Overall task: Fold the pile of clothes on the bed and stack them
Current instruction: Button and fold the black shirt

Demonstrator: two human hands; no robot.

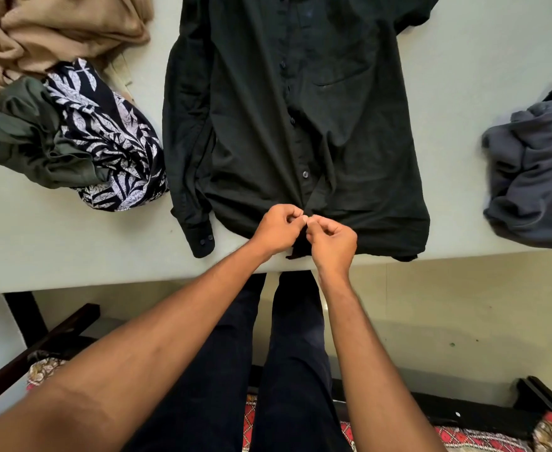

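Both hands pinch the bottom hem of the black button-up shirt (268, 125) at its button placket, left hand (278, 228) and right hand (331, 244) with fingers curled and touching each other. It lies spread face-up on the pale table (56, 243), one cuffed sleeve along its side. A crumpled pile (69, 125) of tan, olive and leaf-print clothes sits left; a grey garment (535, 177) right.

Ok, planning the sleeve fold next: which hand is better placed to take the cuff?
Left, probably. The left hand sits nearer the cuff, on the same side of the shirt; the right hand would have to cross over it. Both pinch the hem.
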